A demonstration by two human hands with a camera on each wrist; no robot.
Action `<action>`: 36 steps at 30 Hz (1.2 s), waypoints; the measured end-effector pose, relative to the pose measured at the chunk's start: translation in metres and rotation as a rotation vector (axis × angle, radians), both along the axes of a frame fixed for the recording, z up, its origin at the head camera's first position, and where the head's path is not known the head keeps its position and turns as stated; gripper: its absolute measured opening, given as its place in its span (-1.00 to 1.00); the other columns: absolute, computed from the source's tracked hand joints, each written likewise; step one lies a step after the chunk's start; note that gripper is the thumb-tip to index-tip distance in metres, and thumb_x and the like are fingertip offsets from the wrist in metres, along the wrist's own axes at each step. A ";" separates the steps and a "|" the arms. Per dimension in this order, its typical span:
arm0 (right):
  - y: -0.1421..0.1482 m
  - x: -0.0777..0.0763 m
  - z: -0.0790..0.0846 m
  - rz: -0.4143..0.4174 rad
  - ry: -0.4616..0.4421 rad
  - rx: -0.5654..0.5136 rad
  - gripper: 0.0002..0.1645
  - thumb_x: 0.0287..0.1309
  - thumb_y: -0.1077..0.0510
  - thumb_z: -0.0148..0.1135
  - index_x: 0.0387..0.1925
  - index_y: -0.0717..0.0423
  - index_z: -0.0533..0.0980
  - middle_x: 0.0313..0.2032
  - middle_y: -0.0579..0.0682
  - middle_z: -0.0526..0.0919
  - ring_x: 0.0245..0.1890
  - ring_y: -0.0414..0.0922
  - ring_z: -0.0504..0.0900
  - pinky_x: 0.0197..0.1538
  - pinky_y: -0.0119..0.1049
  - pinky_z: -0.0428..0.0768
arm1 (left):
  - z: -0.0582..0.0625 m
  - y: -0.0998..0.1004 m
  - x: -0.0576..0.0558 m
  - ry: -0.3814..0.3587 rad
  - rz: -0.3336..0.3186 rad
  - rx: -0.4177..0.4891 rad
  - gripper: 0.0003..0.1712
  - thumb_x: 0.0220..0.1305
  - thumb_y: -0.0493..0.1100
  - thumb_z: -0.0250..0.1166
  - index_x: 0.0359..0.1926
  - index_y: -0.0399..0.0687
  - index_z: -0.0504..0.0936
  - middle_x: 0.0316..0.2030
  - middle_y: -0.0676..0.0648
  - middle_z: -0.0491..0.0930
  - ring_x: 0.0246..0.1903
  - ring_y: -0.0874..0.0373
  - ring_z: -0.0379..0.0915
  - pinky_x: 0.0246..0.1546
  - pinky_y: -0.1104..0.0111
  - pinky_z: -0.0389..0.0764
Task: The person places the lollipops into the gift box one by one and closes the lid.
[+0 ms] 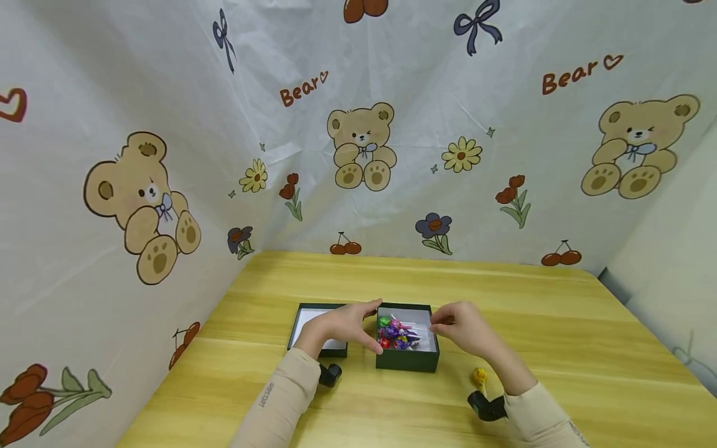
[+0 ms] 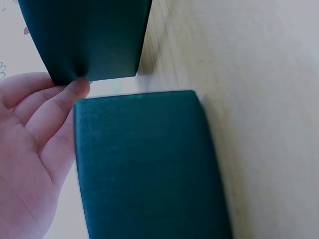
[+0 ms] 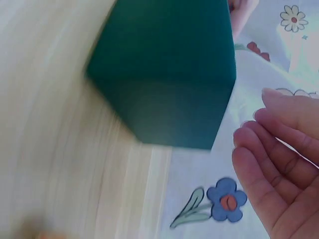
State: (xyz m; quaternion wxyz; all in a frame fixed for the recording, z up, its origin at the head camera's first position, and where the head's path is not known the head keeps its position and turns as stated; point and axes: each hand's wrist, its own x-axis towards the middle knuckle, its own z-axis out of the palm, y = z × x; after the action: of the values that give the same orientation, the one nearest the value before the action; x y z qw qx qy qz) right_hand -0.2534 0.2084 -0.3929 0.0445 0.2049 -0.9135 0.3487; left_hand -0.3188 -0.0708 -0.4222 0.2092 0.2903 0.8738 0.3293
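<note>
A dark green open box (image 1: 406, 360) with a pale lining holds several wrapped lollipops (image 1: 396, 333), bunched toward its left side with their sticks pointing right. My left hand (image 1: 344, 325) is at the box's left side, thumb and fingers spread, thumb near the front corner and a fingertip near the back one. In the left wrist view its fingers (image 2: 42, 112) look fairly straight, one tip right at the box's edge. Beside the box's right rim, my right hand (image 1: 463, 325) hovers with relaxed, loosely bent fingers (image 3: 261, 179) and nothing visible in them.
A second shallow green box or lid (image 1: 334, 353), white inside, lies left of the lollipop box, partly behind my left hand. One yellow lollipop (image 1: 480, 376) lies on the wooden table (image 1: 381, 410) below my right forearm. A bear-print cloth (image 1: 414, 205) rises behind the table.
</note>
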 end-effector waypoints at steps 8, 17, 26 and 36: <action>0.036 0.018 -0.012 -0.053 -0.073 -0.017 -0.83 0.19 0.26 0.37 -0.26 0.34 0.70 -0.30 0.08 0.75 -0.36 -0.19 0.65 -0.33 -0.42 0.63 | -0.002 0.000 0.002 0.017 0.002 -0.015 0.31 0.00 0.13 0.59 0.61 0.07 -0.03 0.56 -0.03 0.10 0.51 -0.02 0.11 0.45 0.04 0.29; 0.060 0.031 -0.038 -0.163 -0.203 -0.026 -0.80 0.17 0.22 0.40 -0.25 0.33 0.69 -0.34 0.02 0.74 -0.35 -0.15 0.65 -0.35 -0.37 0.63 | -0.003 0.000 0.002 0.017 0.000 -0.011 0.30 0.01 0.11 0.59 0.61 0.03 -0.03 0.56 -0.05 0.10 0.51 -0.02 0.12 0.46 0.06 0.28; 0.065 0.042 -0.039 -0.209 -0.292 0.015 -0.82 0.14 0.19 0.43 -0.30 0.26 0.68 -0.39 -0.03 0.70 -0.35 -0.15 0.61 -0.35 -0.29 0.60 | -0.002 0.000 0.001 0.022 -0.010 0.010 0.30 0.01 0.08 0.59 0.61 0.00 -0.04 0.56 -0.06 0.08 0.52 -0.02 0.09 0.47 0.06 0.26; 0.071 0.047 -0.040 -0.137 -0.349 -0.036 -0.76 0.16 0.15 0.43 -0.31 0.29 0.62 -0.38 0.00 0.65 -0.37 -0.13 0.54 -0.37 -0.34 0.57 | -0.003 0.001 0.000 0.016 -0.008 0.005 0.32 0.00 0.11 0.59 0.61 0.05 -0.04 0.56 -0.03 0.08 0.51 -0.01 0.11 0.46 0.08 0.28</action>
State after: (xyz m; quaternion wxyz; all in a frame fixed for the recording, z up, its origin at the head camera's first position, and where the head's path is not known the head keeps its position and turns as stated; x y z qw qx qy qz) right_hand -0.2060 0.2799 -0.4331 -0.0874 0.0780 -0.9128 0.3912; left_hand -0.3188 -0.0700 -0.4248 0.2028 0.2968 0.8735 0.3283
